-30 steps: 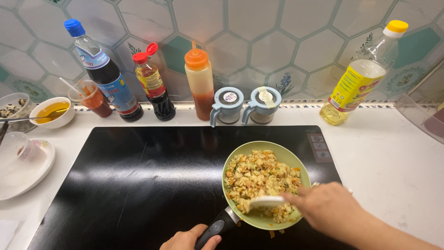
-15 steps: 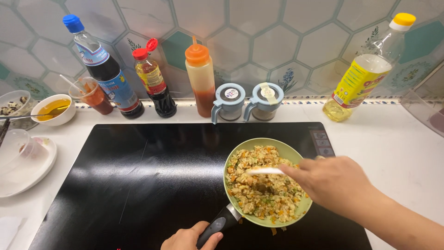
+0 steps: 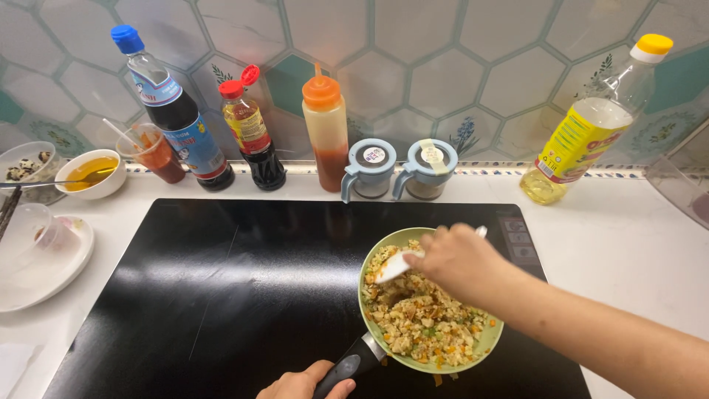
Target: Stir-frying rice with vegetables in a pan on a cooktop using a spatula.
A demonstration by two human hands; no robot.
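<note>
A small green pan (image 3: 377,251) full of fried rice with egg and bits of carrot (image 3: 425,321) sits on the black cooktop (image 3: 244,295). My left hand (image 3: 306,383) grips the pan's black handle (image 3: 346,367) at the bottom edge of the view. My right hand (image 3: 461,262) holds a white spatula (image 3: 391,267) whose blade lies in the rice at the pan's far left side.
Along the tiled wall stand a dark sauce bottle (image 3: 173,114), a red-capped bottle (image 3: 251,137), an orange squeeze bottle (image 3: 325,125), two lidded seasoning jars (image 3: 369,168), and an oil bottle (image 3: 583,133). Small bowls (image 3: 88,171) and a white plate (image 3: 40,266) sit at left.
My right hand has moved the spatula from the near side of the pan to its far side through the rice. The left hand stays on the handle.
</note>
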